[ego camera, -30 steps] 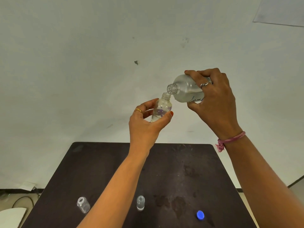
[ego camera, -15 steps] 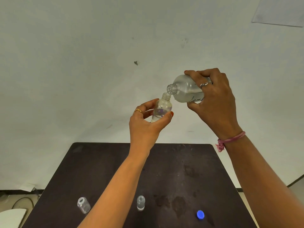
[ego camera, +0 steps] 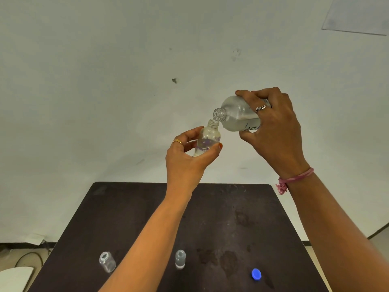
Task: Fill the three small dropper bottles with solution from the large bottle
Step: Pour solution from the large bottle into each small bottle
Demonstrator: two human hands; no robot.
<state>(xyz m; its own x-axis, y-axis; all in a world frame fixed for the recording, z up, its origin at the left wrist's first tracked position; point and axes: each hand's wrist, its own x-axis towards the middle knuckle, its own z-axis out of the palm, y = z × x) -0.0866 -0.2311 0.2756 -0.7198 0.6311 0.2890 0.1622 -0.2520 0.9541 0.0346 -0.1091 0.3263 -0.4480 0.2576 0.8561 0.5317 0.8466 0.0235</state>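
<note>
The left hand (ego camera: pixel 185 163) is raised above the far edge of the surface (ego camera: pixel 231 218), thumb and fingers closed around a small dropper bottle (ego camera: pixel 207 140) that stands nearly upright with its open neck pointing to about one o'clock. The right hand (ego camera: pixel 273 131) grips the large bottle (ego camera: pixel 237 113) by its body, tipped so that its open mouth points toward eight o'clock and sits just above the small bottle's neck, touching or nearly so (too close to tell). Clear liquid lies along the lower side of the large bottle. A pink thread band (ego camera: pixel 294 179) circles the right wrist.

Down on the dark surface, at seven o'clock from the hands, stands an uncapped clear vial (ego camera: pixel 107 261), tilted in the wide-angle view. At six o'clock stands a second vial (ego camera: pixel 180 259), upright, with pale liquid at its base. At five o'clock lies a blue cap (ego camera: pixel 256 274), well apart from both.
</note>
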